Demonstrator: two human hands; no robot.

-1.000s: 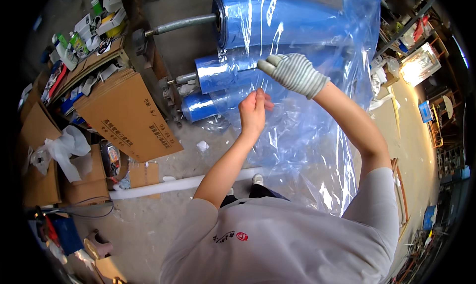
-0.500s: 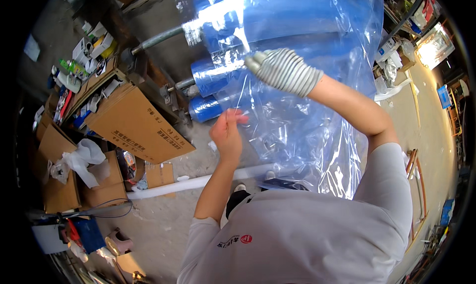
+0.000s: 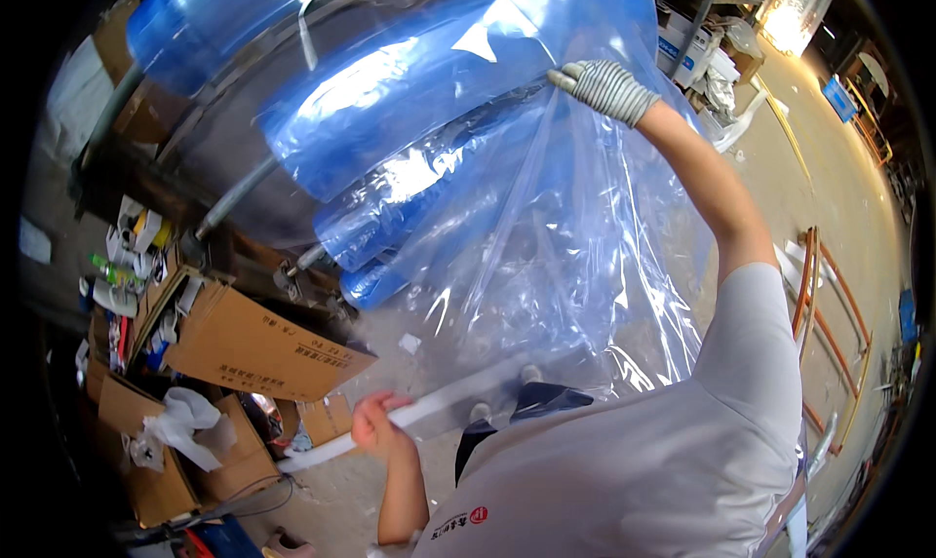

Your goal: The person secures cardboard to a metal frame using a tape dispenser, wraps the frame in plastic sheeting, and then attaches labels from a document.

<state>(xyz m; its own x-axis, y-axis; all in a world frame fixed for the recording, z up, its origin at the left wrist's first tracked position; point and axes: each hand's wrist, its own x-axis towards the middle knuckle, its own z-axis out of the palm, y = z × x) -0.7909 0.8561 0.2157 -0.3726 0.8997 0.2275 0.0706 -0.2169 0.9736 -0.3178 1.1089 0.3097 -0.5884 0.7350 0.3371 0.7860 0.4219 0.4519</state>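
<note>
My right hand point(image 3: 604, 88), in a grey striped knit glove, is raised high and grips the upper edge of a clear bluish plastic film sheet point(image 3: 546, 246). The sheet hangs down in front of me from a large blue film roll point(image 3: 390, 100) on a rack. My bare left hand point(image 3: 378, 423) hangs low at my left side, fingers curled, away from the film. A white pipe point(image 3: 322, 451) on the floor runs behind it; the hand appears to hold nothing.
More blue rolls are stacked on the rack, one at the top left point(image 3: 214, 22) and smaller ones lower point(image 3: 375, 229). Cardboard boxes point(image 3: 263, 348) with clutter and white wrapping point(image 3: 180, 422) crowd the left. Orange metal frames point(image 3: 829, 295) lie on the floor at the right.
My right hand has lifted the film edge higher. My left hand let go of the film and dropped to my side. The view has tilted upward toward the rolls.
</note>
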